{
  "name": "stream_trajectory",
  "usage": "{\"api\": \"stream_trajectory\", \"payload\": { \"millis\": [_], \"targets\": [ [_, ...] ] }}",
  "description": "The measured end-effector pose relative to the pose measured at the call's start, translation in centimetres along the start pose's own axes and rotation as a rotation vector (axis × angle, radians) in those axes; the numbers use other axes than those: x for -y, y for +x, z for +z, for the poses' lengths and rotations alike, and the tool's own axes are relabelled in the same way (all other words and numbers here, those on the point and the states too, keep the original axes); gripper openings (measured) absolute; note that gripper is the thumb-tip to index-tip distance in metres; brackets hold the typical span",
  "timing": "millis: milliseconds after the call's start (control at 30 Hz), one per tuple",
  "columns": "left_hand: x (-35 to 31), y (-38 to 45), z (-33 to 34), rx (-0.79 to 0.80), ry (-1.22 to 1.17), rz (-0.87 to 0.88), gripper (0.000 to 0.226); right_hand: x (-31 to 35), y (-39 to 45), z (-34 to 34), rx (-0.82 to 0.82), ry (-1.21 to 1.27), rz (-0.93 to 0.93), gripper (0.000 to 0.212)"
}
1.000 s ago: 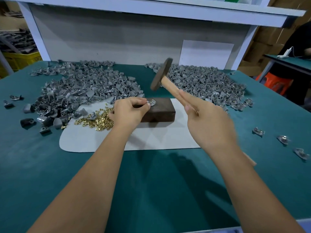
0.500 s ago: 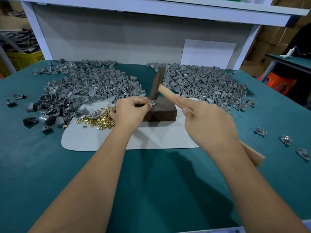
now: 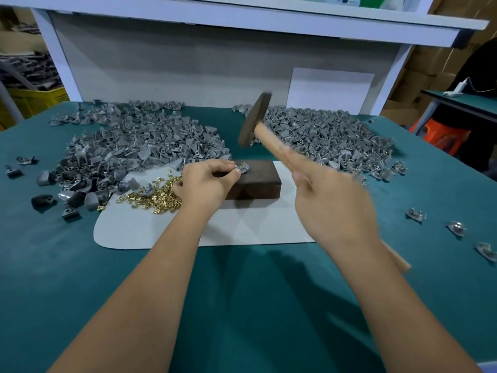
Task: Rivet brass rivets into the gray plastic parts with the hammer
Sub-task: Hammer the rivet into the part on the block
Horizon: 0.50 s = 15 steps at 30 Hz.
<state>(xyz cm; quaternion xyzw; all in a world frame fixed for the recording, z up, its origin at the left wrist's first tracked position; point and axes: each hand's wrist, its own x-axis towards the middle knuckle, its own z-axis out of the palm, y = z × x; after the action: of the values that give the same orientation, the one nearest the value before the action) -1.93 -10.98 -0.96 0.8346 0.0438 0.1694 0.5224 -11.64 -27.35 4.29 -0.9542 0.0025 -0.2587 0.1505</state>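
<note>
A dark block (image 3: 255, 181) lies on a pale mat (image 3: 166, 227) on the green bench (image 3: 242, 305), its long axis running left to right. On the block's top, near its left end, sits a gray plastic part (image 3: 243, 168) with a brass rivet standing in it. The left hand (image 3: 205, 183) pinches this part, its fingers (image 3: 226, 165) curled and clamped on the part's left edge.

The right hand (image 3: 333, 200), right of the block and nearer the viewer, grips the hammer (image 3: 269, 135) by its wooden handle, fingers wrapped tight with the index finger laid along the shaft. The handle's long axis runs from the lower right up toward the upper left; its butt shows below the wrist. The dark head hangs in the air above and behind the block, clear of the part, its long axis tilted steeply and its lower face pointing down toward the block.

Loose brass rivets (image 3: 158, 195) lie on the mat just left of the block. Heaps of gray parts lie behind the block to the left (image 3: 129, 141) and right (image 3: 328, 138).
</note>
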Motion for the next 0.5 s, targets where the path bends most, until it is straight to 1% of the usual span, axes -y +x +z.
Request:
{"api": "stream_trajectory", "payload": {
  "millis": [67, 100, 133, 200, 300, 333, 367, 433, 500],
  "targets": [
    [0.1, 0.1, -0.2, 0.036, -0.014, 0.022, 0.023, -0.1, -0.5, 0.3, 0.058, -0.029, -0.042, 0.068],
    [0.1, 0.0, -0.2, 0.044, -0.014, 0.028, 0.022, -0.4, -0.4, 0.3, 0.071, -0.017, -0.022, 0.069],
    [0.0, 0.0, -0.3, 0.038, -0.010, 0.029, 0.022, -0.8, 0.1, 0.3, 0.086, 0.004, 0.015, 0.064],
    [-0.1, -0.1, -0.3, 0.022, 0.011, 0.029, 0.021, -1.3, 1.1, 0.4, 0.108, 0.066, 0.098, 0.046],
    [-0.1, -0.1, -0.3, 0.020, 0.017, 0.027, 0.020, -2.0, 2.7, 1.3, 0.046, 0.180, 0.202, 0.028],
    [-0.1, -0.1, -0.3, 0.025, 0.007, 0.027, 0.020, -2.1, 3.4, 1.8, 0.032, 0.178, 0.228, 0.020],
    [0.0, -0.1, -0.4, 0.028, -0.008, 0.028, 0.021, -2.2, 4.0, 2.3, 0.035, 0.160, 0.260, 0.019],
    [0.0, 0.0, -0.4, 0.037, -0.035, 0.027, 0.023, -2.3, 4.9, 3.4, 0.083, 0.119, 0.329, 0.026],
    [0.1, 0.2, -0.4, 0.054, -0.053, 0.026, 0.024, -2.4, 5.0, 4.7, 0.135, 0.073, 0.366, 0.029]
  ]
}}
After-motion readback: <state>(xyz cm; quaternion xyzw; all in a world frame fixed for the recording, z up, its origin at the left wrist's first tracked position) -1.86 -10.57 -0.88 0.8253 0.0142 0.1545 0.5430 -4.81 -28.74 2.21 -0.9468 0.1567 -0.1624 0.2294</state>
